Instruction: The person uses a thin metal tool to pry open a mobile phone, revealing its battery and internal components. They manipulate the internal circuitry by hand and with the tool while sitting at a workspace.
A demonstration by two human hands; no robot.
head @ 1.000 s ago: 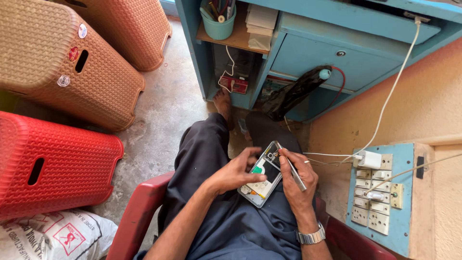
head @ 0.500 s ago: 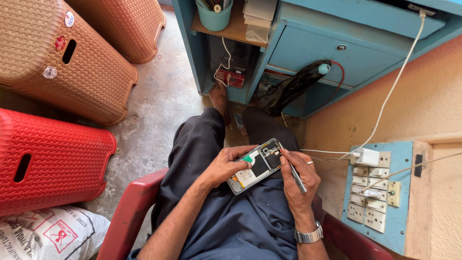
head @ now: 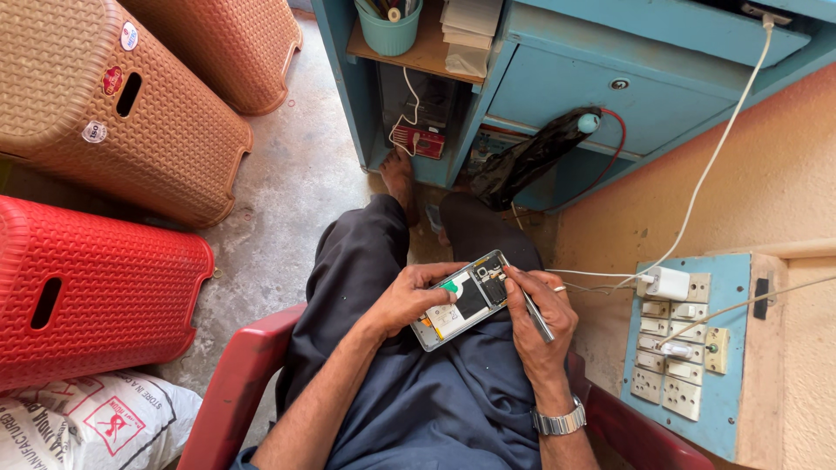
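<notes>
An opened phone (head: 461,299) with its back cover off lies over my lap, its battery and circuit parts showing. My left hand (head: 409,298) grips it along its left edge, thumb resting on the inside. My right hand (head: 542,318) holds a thin metal tool (head: 529,303) like a pen, its tip touching the phone's upper right corner. A metal watch sits on my right wrist. I am seated on a red plastic chair (head: 228,393), in dark trousers.
Red (head: 96,287) and tan woven plastic stools (head: 131,113) lie tipped at the left, with a printed white sack (head: 87,426) below. A blue desk (head: 601,70) stands ahead. A blue switchboard (head: 688,348) with a white charger (head: 669,283) and cable hangs on the right wall.
The phone has been turned and shifted slightly left in my hands. The tool tip stays at its upper corner. The view has tilted down a little.
</notes>
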